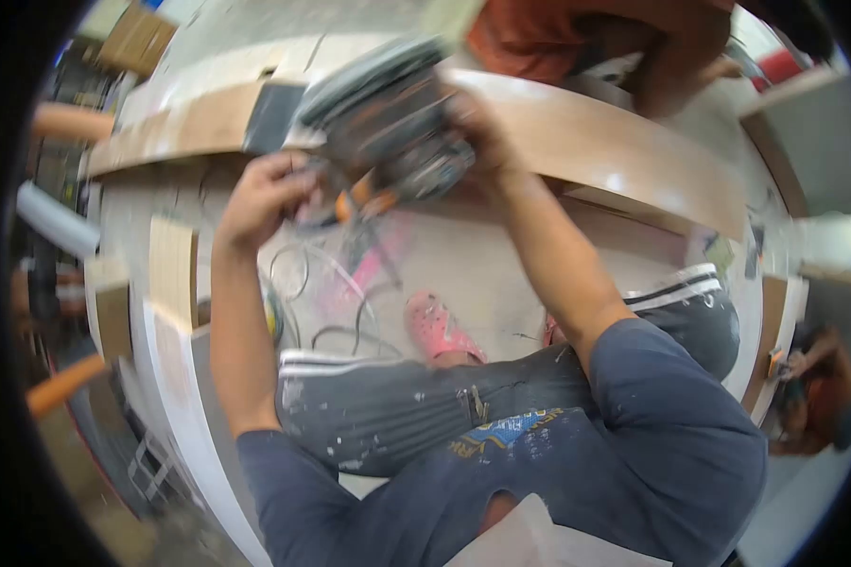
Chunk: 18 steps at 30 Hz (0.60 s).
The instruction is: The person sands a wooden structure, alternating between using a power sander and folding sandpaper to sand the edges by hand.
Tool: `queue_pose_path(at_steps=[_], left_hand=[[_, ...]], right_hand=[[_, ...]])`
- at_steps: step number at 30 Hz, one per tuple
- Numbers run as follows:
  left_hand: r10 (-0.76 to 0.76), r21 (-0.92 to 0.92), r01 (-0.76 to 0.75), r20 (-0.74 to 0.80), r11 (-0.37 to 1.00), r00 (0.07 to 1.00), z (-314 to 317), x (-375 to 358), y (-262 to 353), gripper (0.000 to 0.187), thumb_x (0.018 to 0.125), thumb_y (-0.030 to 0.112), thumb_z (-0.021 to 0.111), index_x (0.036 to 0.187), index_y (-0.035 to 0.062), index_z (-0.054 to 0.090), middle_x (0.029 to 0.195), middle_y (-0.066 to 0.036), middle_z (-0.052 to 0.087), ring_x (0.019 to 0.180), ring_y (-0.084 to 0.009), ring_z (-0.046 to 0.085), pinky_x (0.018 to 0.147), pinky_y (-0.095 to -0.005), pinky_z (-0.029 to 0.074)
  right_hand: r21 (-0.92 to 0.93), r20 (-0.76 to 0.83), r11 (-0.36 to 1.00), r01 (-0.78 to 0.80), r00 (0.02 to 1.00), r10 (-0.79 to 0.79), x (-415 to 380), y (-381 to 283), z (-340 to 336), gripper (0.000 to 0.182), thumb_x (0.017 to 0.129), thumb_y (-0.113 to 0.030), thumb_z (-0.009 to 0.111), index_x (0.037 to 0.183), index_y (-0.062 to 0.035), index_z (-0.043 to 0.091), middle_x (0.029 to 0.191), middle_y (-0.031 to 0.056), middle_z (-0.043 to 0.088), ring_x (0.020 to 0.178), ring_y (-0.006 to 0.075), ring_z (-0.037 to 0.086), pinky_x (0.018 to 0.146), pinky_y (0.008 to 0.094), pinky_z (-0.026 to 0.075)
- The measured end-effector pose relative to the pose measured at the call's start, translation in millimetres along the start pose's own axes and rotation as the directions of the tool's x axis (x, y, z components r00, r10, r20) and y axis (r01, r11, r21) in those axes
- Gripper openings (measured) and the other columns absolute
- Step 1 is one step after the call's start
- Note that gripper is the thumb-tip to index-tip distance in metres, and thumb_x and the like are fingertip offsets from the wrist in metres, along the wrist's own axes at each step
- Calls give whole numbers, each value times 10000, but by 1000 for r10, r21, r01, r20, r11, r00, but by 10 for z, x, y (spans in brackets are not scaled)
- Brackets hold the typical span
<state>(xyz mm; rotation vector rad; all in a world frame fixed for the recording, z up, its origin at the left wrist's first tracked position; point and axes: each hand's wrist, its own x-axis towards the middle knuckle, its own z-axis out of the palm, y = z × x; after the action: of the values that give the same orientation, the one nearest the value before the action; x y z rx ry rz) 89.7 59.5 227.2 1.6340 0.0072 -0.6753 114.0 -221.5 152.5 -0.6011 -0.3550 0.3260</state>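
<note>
A dark power sander (383, 123), blurred by motion, is held up tilted in front of me, its flat pad facing up and away to the left. My right hand (480, 137) grips its right side, fingers partly hidden behind the body. Close to its lower left, my left hand (263, 197) is closed, with the fingers on what looks like the sander's cord (329, 180); blur hides the exact grip. An orange part (357, 200) shows at the sander's lower end. Behind it lies a long wooden panel (577, 132) with a dark patch (272, 115).
Cables (359, 312) curl on the dusty floor beside a pink clog (435, 326). Another person (539, 42) crouches beyond the panel; a further person (818, 387) works at far right. Pale boards (173, 269) stand at left, and a grey cabinet panel (813, 142) stands at right.
</note>
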Motion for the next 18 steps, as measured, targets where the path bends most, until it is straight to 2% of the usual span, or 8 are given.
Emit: queue_pose_path(at_steps=[3, 5, 7, 9, 11, 13, 15, 18], left_hand=[[308, -131, -341, -217, 931, 926, 11, -146, 142, 141, 936, 115, 620, 995, -11, 641, 833, -47, 651, 776, -133, 599, 776, -265, 483], [505, 26, -536, -377, 844, 777, 168, -221, 266, 56, 901, 26, 616, 937, -5, 645, 837, -47, 653, 805, -130, 611, 854, -273, 485], [699, 126, -692, -235, 711, 675, 164, -408, 397, 51, 851, -23, 621, 889, 4, 644, 836, -61, 660, 858, -147, 626, 887, -284, 486], [697, 301, -703, 149, 644, 702, -88, -665, 609, 102, 771, -75, 619, 812, 17, 629, 894, -92, 676, 961, -190, 643, 933, -325, 474], [514, 706, -279, -139, 651, 846, 48, -923, 682, 87, 770, -17, 666, 854, 3, 653, 943, -114, 681, 944, -225, 647, 974, -368, 448], [746, 823, -356, -118, 443, 655, 533, -712, 728, 321, 743, 58, 741, 1046, -4, 656, 1047, -153, 657, 975, -249, 630, 978, -397, 445], [725, 871, -407, 88, 277, 683, 926, -429, 644, 748, 652, 142, 850, 1322, 54, 529, 1167, -147, 588, 1105, -304, 556, 1026, -390, 405], [819, 901, -303, -91, 310, 566, 1108, 31, 222, 1028, 563, 207, 912, 1429, 54, 379, 1268, -187, 482, 1206, -346, 463, 1012, -415, 415]], right_hand=[[3, -18, 1000, -1, 1000, 2, 69, -171, 84, 679, 826, -415, 640, 1307, 35, 474, 1164, 180, 622, 1013, 261, 651, 878, 389, 550], [40, -41, 999, -22, 999, 24, 118, -202, 45, 649, 892, -457, 578, 1312, 27, 477, 1232, 198, 599, 1049, 293, 639, 898, 416, 543], [135, -153, 986, 95, 985, -74, 176, -172, 99, 570, 915, -403, 573, 1294, 16, 493, 1170, 182, 629, 998, 267, 656, 873, 407, 551], [-83, -244, 973, 216, 942, -229, 233, -214, 184, 523, 924, -382, 570, 1261, 16, 518, 1106, 159, 649, 947, 258, 666, 851, 400, 559], [-198, -265, 967, 158, 941, -208, 203, -270, 130, 495, 912, -350, 606, 1234, 18, 534, 1086, 137, 651, 936, 239, 666, 838, 371, 562], [-301, -303, 942, 151, 921, -244, 227, -264, 138, 482, 875, -304, 673, 1202, 26, 546, 1055, 123, 655, 910, 212, 666, 819, 338, 562], [-384, -347, 902, 196, 875, -338, 257, -217, 323, 502, 812, -242, 772, 1165, 40, 555, 1013, 116, 661, 869, 179, 667, 793, 300, 558], [-359, -501, 933, 14, 841, -205, 146, -138, 876, 702, 796, -256, 804, 1238, 124, 413, 1097, 203, 604, 975, 222, 631, 813, 320, 551]])
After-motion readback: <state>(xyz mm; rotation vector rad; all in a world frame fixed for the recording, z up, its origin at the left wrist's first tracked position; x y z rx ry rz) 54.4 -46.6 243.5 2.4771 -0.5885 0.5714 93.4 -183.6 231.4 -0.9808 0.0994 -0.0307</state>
